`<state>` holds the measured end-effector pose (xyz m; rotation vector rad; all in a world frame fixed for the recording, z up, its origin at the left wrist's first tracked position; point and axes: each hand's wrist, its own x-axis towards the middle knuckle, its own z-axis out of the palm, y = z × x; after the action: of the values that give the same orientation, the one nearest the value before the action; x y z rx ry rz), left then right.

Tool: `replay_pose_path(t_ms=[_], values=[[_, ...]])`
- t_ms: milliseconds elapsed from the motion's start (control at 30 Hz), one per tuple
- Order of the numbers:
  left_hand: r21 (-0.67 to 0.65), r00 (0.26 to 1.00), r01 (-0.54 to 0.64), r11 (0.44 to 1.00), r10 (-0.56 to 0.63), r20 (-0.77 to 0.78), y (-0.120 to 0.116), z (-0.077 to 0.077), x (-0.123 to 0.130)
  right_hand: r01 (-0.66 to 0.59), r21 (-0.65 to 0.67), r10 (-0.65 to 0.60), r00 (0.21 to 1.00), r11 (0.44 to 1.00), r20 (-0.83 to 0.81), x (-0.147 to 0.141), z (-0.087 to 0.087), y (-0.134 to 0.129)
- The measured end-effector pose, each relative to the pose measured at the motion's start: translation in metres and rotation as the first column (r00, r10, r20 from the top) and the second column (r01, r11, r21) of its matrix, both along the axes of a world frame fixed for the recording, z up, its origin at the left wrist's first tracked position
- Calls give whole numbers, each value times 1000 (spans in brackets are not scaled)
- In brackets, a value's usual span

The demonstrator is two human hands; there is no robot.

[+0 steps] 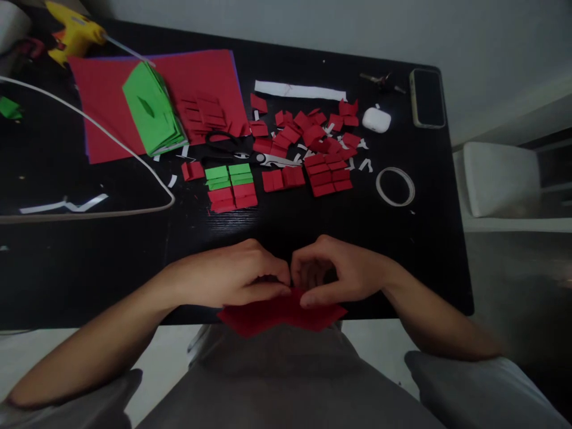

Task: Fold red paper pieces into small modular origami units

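At the table's near edge, a creased sheet of red paper (277, 316) hangs from both hands. My left hand (243, 275) pinches its upper edge between thumb and curled fingers. Close beside it, my right hand (337, 271) grips the same paper, thumb on the near side and fingers bent behind. The middle of the paper's top edge is partly hidden by the fingertips. Beyond the hands lie folded green paper pieces (229, 175) joined to folded red pieces (233, 197). Another block of folded red paper (328, 174) sits to the right.
Black-handled scissors (227, 145) lie among red pieces and white scraps. Large red sheets (107, 128) carry a green paper stack (154, 113). A yellow glue gun (75, 33) is at far left, its white cable (111, 136) crossing the table. A phone (428, 98), earbud case (376, 120) and ring (395, 186) lie right.
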<state>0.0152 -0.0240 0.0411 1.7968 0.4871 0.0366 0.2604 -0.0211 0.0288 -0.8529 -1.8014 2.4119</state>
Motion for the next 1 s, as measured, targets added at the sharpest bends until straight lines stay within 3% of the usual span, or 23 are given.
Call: replay_pose_path(t_ms=[200, 367, 700, 1000], values=[[-7, 999, -7, 1000, 6, -46, -1, -2, 3, -61, 162, 55, 998, 985, 38, -5, 0, 0], [-27, 998, 1, 1000, -2, -66, -2, -3, 5, -87, 222, 90, 996, 971, -2, -3, -1, 1], [-40, 996, 4, 999, -8, -89, -2, -4, 6, -109, 266, 115, 993, 958, -8, -3, -6, 2], [-99, 987, -63, 993, 47, -151, -3, -3, 3, -91, 241, 104, 994, 966, -39, -3, -10, 2]])
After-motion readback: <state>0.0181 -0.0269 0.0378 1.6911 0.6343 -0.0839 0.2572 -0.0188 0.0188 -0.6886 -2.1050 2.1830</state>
